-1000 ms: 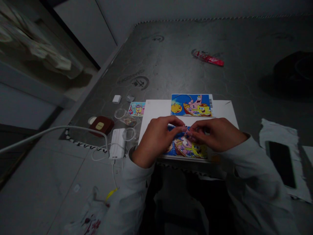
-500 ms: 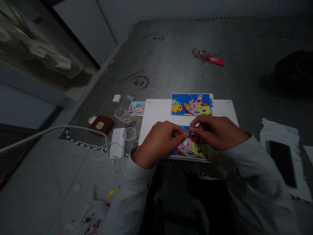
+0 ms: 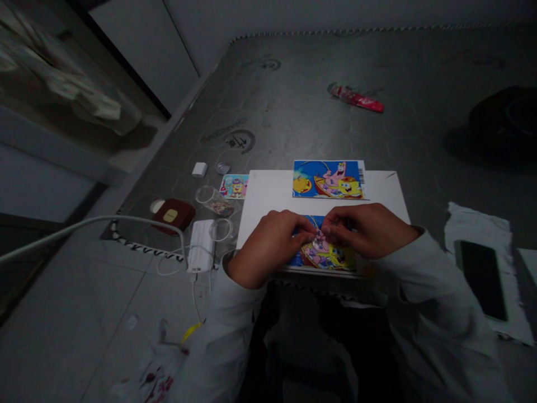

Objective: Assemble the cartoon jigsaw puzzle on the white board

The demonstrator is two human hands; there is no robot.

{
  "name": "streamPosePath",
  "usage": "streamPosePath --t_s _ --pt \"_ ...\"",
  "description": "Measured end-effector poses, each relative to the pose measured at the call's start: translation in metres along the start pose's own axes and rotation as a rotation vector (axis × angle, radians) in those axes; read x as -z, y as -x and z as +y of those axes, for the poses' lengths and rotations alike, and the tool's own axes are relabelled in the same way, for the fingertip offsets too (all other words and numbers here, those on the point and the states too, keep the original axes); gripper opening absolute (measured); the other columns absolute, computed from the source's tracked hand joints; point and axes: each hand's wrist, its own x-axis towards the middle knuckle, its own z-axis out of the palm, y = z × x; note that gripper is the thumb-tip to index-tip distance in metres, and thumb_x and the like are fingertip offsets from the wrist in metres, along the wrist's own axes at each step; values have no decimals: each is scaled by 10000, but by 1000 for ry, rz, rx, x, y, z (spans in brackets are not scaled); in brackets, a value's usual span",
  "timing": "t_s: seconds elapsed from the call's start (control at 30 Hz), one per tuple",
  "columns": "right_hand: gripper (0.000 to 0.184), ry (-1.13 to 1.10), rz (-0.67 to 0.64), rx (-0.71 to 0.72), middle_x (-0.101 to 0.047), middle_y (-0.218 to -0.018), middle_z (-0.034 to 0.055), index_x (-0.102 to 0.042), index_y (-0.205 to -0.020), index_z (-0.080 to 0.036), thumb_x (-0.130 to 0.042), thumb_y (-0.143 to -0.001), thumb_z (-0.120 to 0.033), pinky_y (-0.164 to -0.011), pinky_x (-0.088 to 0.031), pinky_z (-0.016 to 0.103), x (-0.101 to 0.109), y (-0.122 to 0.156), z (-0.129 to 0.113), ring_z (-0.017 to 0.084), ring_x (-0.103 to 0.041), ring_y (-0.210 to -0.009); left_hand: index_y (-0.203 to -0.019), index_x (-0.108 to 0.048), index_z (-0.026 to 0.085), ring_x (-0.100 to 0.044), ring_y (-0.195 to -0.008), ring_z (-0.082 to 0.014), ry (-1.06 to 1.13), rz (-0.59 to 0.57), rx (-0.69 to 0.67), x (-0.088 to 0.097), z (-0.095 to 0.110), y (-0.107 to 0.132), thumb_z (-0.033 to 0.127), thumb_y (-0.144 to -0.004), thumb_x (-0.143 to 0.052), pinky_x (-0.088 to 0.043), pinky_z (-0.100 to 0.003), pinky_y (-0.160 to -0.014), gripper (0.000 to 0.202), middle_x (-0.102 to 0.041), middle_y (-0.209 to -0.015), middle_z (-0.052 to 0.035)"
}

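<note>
My left hand (image 3: 274, 243) and my right hand (image 3: 369, 228) meet over a blue cartoon picture (image 3: 325, 258), at the near edge of a white board (image 3: 266, 196). Thumb and fingers of each are pinched together, the fingertips close to one another. Whatever small thing they hold, if any, is too small and dark to make out. Part of the picture, with pink and yellow figures, shows below and between the fingers; the rest is covered by the hands. Just beyond, a matching cartoon picture (image 3: 327, 179) with a barcode edge lies on the board.
Left of the board are a clear tub (image 3: 216, 202) with small bits inside, a clear ring-shaped lid (image 3: 221, 230), a white power bank (image 3: 202, 246) with cables, a brown case (image 3: 173, 215) and a cartoon card (image 3: 234, 186). Rightward, a phone (image 3: 482, 280) rests on white wrapping. A red wrapper (image 3: 356, 99) lies farther back.
My fingertips have shifted slightly over the near picture, and a little more of its pink figure shows between them. The other things have stayed in place.
</note>
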Motion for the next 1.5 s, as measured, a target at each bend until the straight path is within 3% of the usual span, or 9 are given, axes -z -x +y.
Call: streamPosePath --t_s 0.23,0.6,0.93,1.07,1.27,1.5 --pt "190 28 -44 -17 -717 -706 -3 -787 -899 -247 -635 -886 -360 -623 -367 292 -2 -5 -1 156 -614 -653 -990 -838 212 -733 -866 -215 30 0 27 0 0 -2 357 -951 -727 -455 -321 -748 187 -828 -944 -41" --pt "183 124 -156 -100 -760 -773 22 -810 -943 -264 -646 -913 -341 -652 -392 297 -12 -13 0 178 -657 -719 -920 -816 218 -725 -797 -188 4 34 118 -8 0 -5 339 -869 -809 -444 -307 -714 132 -806 -849 -5" --pt "128 175 -107 -155 -727 -744 12 -770 -923 -251 -668 -878 -314 -641 -383 294 -13 -13 -1 172 -634 -690 -899 -793 222 -705 -773 -172 -7 48 142 -10 3 -6 272 -832 -833 -431 -302 -700 92 -788 -819 22" --pt "121 152 -104 -154 -726 -750 5 -754 -896 -253 -678 -869 -342 -641 -391 294 -11 -12 3 172 -640 -710 -951 -795 241 -715 -822 -189 -33 61 99 -9 1 -4 279 -851 -821 -446 -316 -720 111 -794 -871 25" --pt "123 201 -186 -159 -722 -738 -16 -750 -897 -262 -769 -814 -352 -639 -403 292 -7 -9 5 164 -649 -682 -1095 -781 259 -713 -1001 -258 -146 35 22 -13 2 -4 305 -795 -887 -502 -374 -844 321 -787 -1087 -19" --pt "158 230 -247 -169 -723 -724 -33 -749 -910 -269 -824 -788 -334 -626 -399 286 -8 -10 1 157 -658 -678 -1045 -781 238 -707 -982 -279 -225 75 44 -19 4 -5 288 -821 -856 -505 -391 -821 242 -779 -1058 -46"
